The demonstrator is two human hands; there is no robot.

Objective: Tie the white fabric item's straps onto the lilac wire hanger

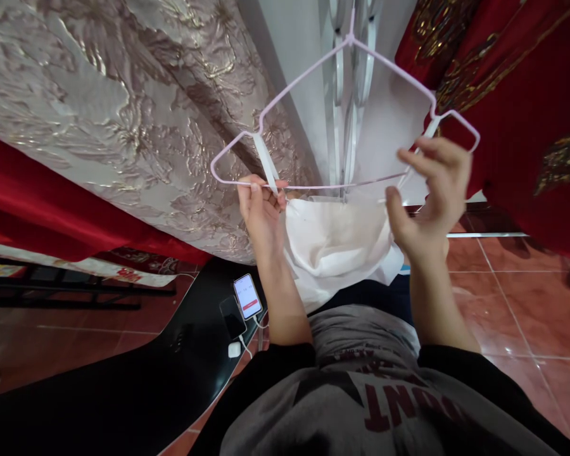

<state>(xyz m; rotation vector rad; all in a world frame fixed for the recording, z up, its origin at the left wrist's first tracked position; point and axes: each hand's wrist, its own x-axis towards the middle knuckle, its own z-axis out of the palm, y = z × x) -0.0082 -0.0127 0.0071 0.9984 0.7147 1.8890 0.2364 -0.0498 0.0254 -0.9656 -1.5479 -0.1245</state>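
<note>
A pale pink clothes hanger (313, 68) hangs in front of me, its bottom bar level with my hands. From it hangs a white garment (346, 244), with a left strap (265, 161) and a right strap (431, 128) looped at the hanger's notches. My left hand (263, 215) is closed, pinching the lower part of the left strap beside the bottom bar. Slightly blurred, my right hand (432, 196) has its thumb and fingers apart around the right strap, at the bar's right end. Part of that strap is hidden by the fingers.
Shiny embossed fabric (161, 114) hangs on the left, and red fabric with gold decoration (527, 126) on the right. White metalwork (339, 82) stands behind the hanger. On a black surface (190, 354) lie a lit phone (247, 296), a dark phone (232, 316) and a small white case (234, 349).
</note>
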